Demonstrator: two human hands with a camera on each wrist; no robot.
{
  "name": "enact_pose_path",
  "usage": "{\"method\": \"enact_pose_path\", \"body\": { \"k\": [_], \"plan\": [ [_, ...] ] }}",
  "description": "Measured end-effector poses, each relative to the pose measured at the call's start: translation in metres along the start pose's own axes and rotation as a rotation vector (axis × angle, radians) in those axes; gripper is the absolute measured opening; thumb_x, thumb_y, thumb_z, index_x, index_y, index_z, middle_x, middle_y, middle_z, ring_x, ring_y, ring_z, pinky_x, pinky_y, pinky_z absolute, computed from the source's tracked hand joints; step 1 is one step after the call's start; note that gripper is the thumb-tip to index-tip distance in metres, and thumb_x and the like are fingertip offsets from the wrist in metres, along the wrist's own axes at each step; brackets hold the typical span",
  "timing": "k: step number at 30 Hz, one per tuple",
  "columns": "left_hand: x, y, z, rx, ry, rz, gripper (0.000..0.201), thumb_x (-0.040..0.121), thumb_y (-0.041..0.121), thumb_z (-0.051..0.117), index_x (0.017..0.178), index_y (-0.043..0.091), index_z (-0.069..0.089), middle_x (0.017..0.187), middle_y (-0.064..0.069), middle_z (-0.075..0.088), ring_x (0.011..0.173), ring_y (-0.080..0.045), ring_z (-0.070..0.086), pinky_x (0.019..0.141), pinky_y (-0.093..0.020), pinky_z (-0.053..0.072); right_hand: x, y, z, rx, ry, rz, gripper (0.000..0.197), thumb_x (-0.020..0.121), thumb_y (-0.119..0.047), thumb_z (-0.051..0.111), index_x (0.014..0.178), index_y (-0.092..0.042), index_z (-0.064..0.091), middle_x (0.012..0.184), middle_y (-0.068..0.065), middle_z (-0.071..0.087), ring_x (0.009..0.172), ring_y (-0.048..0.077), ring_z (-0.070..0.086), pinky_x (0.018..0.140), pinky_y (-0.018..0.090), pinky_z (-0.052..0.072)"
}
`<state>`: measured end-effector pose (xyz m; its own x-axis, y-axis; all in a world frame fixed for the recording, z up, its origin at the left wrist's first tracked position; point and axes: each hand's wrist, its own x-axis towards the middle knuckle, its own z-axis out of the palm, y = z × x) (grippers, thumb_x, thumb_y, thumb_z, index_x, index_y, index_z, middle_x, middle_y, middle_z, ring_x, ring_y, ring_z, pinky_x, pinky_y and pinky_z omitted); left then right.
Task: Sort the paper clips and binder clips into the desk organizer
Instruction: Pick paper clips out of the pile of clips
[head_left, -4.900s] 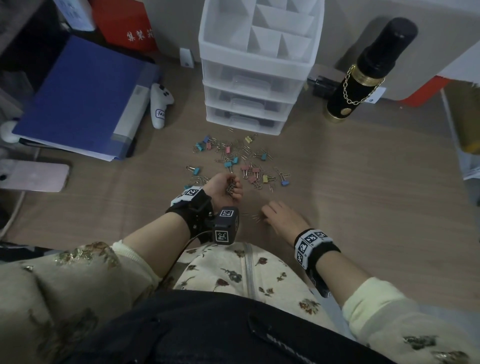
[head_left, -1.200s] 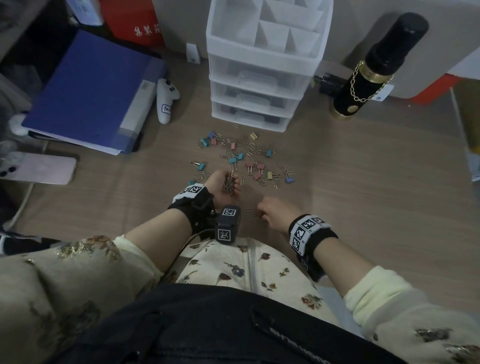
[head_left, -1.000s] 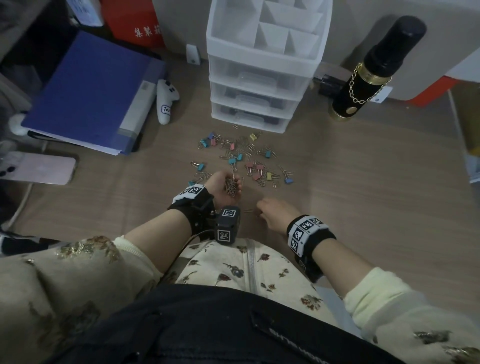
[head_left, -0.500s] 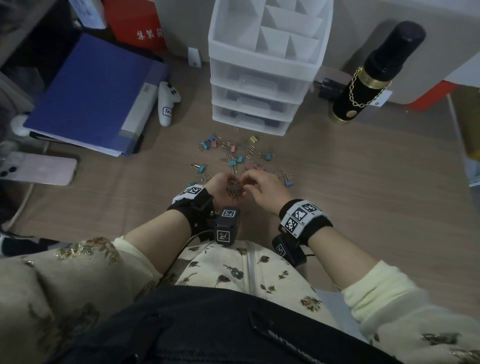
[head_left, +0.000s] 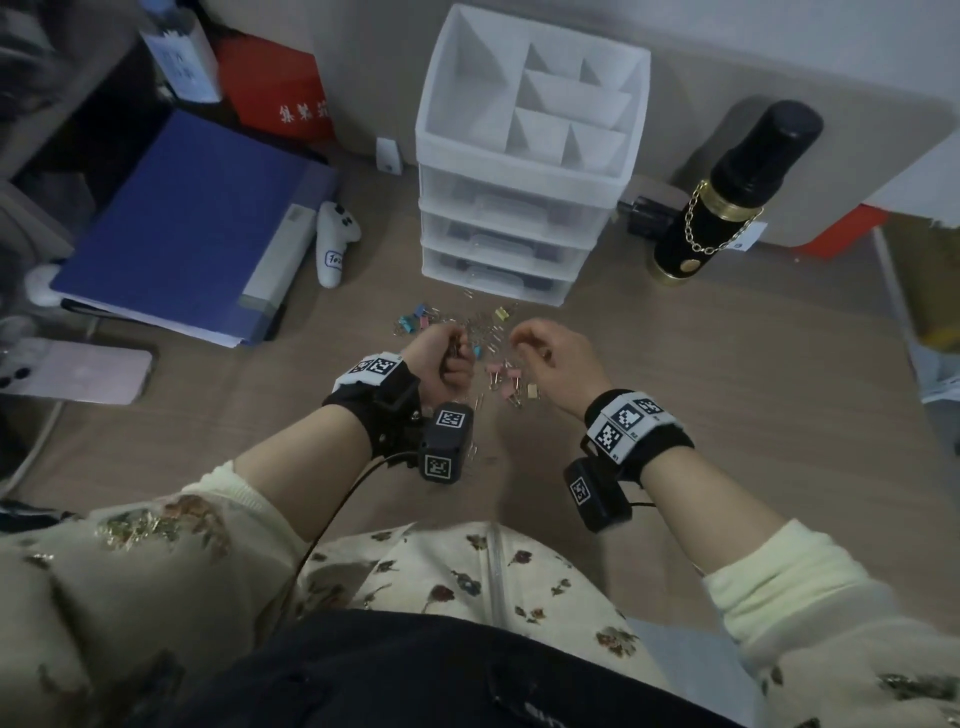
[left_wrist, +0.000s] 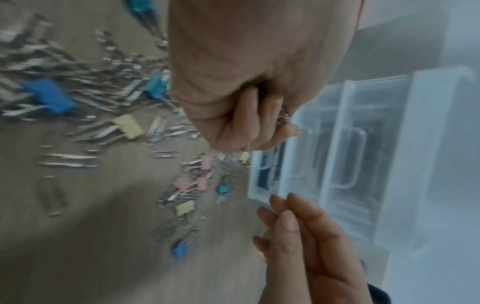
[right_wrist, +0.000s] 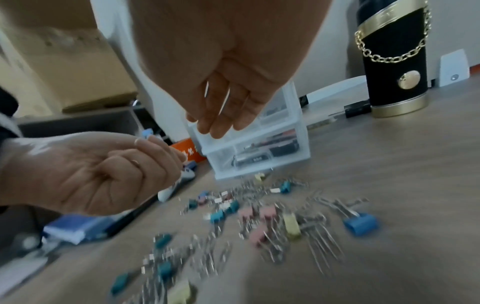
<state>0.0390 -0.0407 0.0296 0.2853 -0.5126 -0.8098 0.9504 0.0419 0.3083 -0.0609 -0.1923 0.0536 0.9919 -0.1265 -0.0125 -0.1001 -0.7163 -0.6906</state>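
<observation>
My left hand (head_left: 457, 358) is a closed fist around a bunch of metal paper clips (left_wrist: 283, 115), lifted just above the desk. My right hand (head_left: 524, 338) hovers beside it with fingers relaxed and holding nothing, as the right wrist view (right_wrist: 221, 123) shows. Under both hands lies the scattered pile of paper clips (head_left: 483, 327) and small coloured binder clips (head_left: 501, 371), blue, pink and yellow (right_wrist: 361, 224). The white desk organizer (head_left: 530, 156), with open top compartments and three shut clear drawers (left_wrist: 348, 148), stands right behind the pile.
A blue binder (head_left: 192, 223) and a white game controller (head_left: 335, 244) lie at the left, with a pink phone (head_left: 78, 371) nearer. A black and gold bottle (head_left: 727, 197) stands right of the organizer. Bare wooden desk (head_left: 753, 415) spreads to the right.
My right hand came from the desk's near part over to my left hand, then drew away. My left hand closed into a fist. Both hands have risen and moved toward the organizer.
</observation>
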Motion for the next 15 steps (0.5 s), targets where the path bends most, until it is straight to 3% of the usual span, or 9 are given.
{"method": "enact_pose_path", "body": {
  "k": [5, 9, 12, 15],
  "plan": [
    [-0.026, 0.059, 0.049, 0.094, -0.135, 0.124, 0.047, 0.095, 0.024, 0.039, 0.048, 0.02, 0.041, 0.041, 0.008, 0.037, 0.026, -0.006, 0.026, 0.025, -0.013, 0.015, 0.047, -0.019, -0.038, -0.027, 0.129, -0.1, 0.017, 0.095, -0.014, 0.05, 0.107, -0.013, 0.061, 0.107, 0.002, 0.063, 0.095, 0.014, 0.057, 0.086, 0.035, 0.05],
    [-0.049, 0.105, 0.092, 0.094, -0.185, 0.264, 0.039, 0.096, 0.023, 0.034, 0.058, 0.018, 0.038, 0.041, 0.006, 0.038, 0.025, -0.005, 0.026, 0.025, -0.012, 0.015, 0.087, -0.037, -0.077, -0.062, 0.277, -0.166, 0.023, 0.096, -0.011, 0.045, 0.114, -0.007, 0.059, 0.114, 0.008, 0.06, 0.103, 0.018, 0.055, 0.092, 0.033, 0.046],
    [-0.058, 0.134, 0.115, 0.041, -0.158, 0.388, 0.037, 0.096, 0.022, 0.031, 0.061, 0.016, 0.039, 0.041, 0.003, 0.041, 0.026, -0.006, 0.027, 0.029, -0.01, 0.018, 0.112, -0.049, -0.096, -0.062, 0.336, -0.211, 0.027, 0.098, -0.012, 0.041, 0.119, -0.005, 0.057, 0.119, 0.01, 0.058, 0.112, 0.021, 0.054, 0.097, 0.034, 0.044],
    [-0.058, 0.159, 0.13, -0.064, -0.082, 0.457, 0.037, 0.097, 0.019, 0.027, 0.063, 0.013, 0.042, 0.042, 0.001, 0.042, 0.026, -0.008, 0.029, 0.033, -0.009, 0.021, 0.133, -0.059, -0.106, -0.002, 0.332, -0.15, 0.033, 0.1, -0.017, 0.036, 0.127, -0.007, 0.051, 0.13, 0.009, 0.053, 0.121, 0.018, 0.048, 0.104, 0.031, 0.039]
  ]
}}
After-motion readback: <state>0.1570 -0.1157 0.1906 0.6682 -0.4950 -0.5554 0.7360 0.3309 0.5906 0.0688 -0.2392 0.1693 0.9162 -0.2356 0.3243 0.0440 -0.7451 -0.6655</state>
